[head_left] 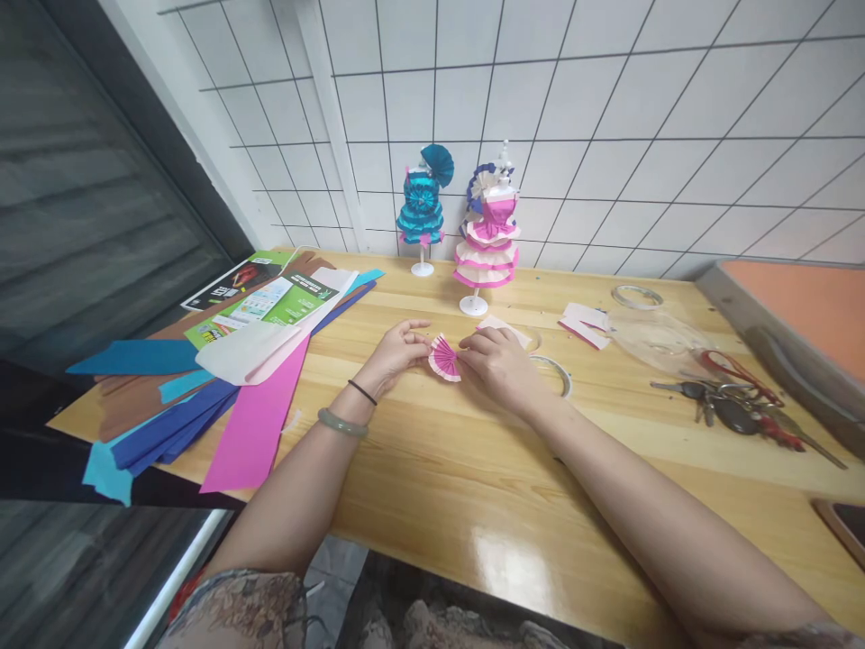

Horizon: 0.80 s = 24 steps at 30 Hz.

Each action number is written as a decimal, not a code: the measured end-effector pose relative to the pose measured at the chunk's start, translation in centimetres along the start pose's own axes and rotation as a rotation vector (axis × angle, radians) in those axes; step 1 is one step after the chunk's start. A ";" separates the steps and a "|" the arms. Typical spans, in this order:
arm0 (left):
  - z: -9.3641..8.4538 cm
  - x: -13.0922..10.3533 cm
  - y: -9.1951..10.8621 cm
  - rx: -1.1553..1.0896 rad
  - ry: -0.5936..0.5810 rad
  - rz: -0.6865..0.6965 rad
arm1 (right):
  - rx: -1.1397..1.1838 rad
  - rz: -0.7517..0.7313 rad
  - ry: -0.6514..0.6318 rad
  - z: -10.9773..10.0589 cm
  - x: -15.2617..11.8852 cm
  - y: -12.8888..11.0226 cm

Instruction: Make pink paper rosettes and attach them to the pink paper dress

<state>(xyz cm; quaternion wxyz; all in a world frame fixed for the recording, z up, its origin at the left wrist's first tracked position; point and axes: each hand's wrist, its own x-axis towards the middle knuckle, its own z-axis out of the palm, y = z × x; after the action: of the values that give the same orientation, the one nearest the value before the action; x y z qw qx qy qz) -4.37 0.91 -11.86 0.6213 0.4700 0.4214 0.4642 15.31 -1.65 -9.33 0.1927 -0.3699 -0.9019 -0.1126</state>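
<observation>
Between my hands is a small pleated paper fan (444, 359), pink with a pale scalloped edge, spread into a half-round. My right hand (498, 362) pinches it at the gathered point on its right side. On its left, my left hand (398, 351) has its thumb and fingers apart with the tips by the fan's edge; whether they touch it is hard to tell. Behind my hands stands a small dress form (487, 239) in a pink and cream tiered paper dress. Partly under my right hand lie a pale paper piece (508, 330) and a tape roll (564, 379).
Left lie crepe paper strips, including a pink sheet (260, 428), and printed packaging (270, 311). A teal-dressed form (420, 207) stands at the tiled wall. Right are cut paper (585, 324), another tape roll (637, 297), keys (733, 410), a phone (842, 527) and an orange-topped box (797, 311).
</observation>
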 end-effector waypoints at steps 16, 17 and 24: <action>3.2 -2.1 0.3 1.101 0.018 0.646 | -0.030 0.009 -0.016 0.6 -0.2 0.3; 3.2 -2.2 0.2 1.140 0.015 0.643 | -0.038 0.000 -0.025 0.6 -0.1 0.3; 3.4 -2.7 0.5 1.259 0.010 0.651 | -0.058 -0.010 -0.074 0.5 0.0 -0.1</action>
<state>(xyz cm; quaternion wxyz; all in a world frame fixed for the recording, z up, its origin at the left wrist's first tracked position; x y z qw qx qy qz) -1.72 -2.27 -10.40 0.0593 0.8400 0.4505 0.2965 15.13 -1.61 -9.76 0.1476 -0.3750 -0.9065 -0.1260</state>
